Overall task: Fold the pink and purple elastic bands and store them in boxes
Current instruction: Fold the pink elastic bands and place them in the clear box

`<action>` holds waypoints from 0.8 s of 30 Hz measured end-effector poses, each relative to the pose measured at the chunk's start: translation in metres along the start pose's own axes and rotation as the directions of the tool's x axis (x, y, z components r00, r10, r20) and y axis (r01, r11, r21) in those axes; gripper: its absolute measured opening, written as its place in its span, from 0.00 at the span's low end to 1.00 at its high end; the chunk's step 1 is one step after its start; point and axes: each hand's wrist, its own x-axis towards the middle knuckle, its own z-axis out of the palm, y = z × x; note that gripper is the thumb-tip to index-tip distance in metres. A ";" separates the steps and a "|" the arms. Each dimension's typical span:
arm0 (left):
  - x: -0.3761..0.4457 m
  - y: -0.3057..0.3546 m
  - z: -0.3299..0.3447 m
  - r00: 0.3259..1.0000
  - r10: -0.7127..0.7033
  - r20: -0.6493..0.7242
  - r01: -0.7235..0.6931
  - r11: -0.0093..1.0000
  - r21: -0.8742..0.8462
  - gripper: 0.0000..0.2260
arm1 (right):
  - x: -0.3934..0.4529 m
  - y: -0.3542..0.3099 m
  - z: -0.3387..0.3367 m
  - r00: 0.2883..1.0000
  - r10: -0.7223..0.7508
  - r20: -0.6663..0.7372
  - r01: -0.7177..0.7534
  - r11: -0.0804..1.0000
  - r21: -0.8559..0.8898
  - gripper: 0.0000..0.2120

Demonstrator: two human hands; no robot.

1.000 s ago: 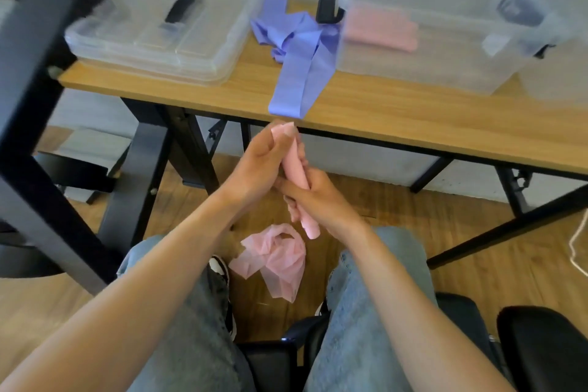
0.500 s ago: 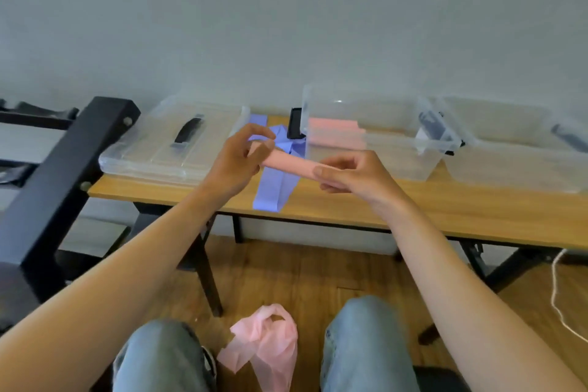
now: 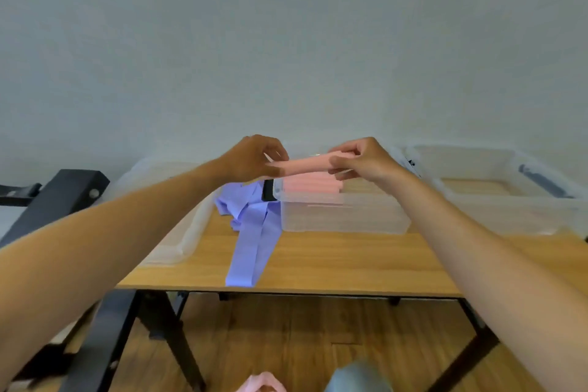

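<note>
Hands hold a folded pink band (image 3: 300, 166) level above the middle box (image 3: 343, 219) near the table's (image 3: 350, 261) far edge: the left hand (image 3: 254, 157) pinches one end, the right hand (image 3: 359, 159) the other. Soft and light, it would likely spring open if released, so gripping both ends seems wise. Inside that clear box lie more folded pink bands (image 3: 310, 185). The box at the right (image 3: 496, 188) looks empty. Unfolded purple bands (image 3: 251, 232) trail to the table's near edge, beside a clear lid (image 3: 171, 232).
</note>
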 end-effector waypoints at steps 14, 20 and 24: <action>0.114 -0.032 0.085 0.879 -0.163 0.448 -0.074 0.882 0.465 0.12 | 0.089 0.090 -0.021 0.935 0.317 0.160 -0.196 0.836 -0.513 0.13; 0.129 -0.034 0.106 0.811 -0.256 0.527 -0.148 0.780 0.608 0.10 | 0.109 0.108 -0.008 0.895 0.381 0.232 -0.124 0.712 -0.691 0.10; 0.130 -0.037 0.117 0.813 -0.250 0.526 -0.184 0.746 0.640 0.10 | 0.112 0.120 -0.003 0.910 0.340 0.237 -0.043 0.646 -0.762 0.07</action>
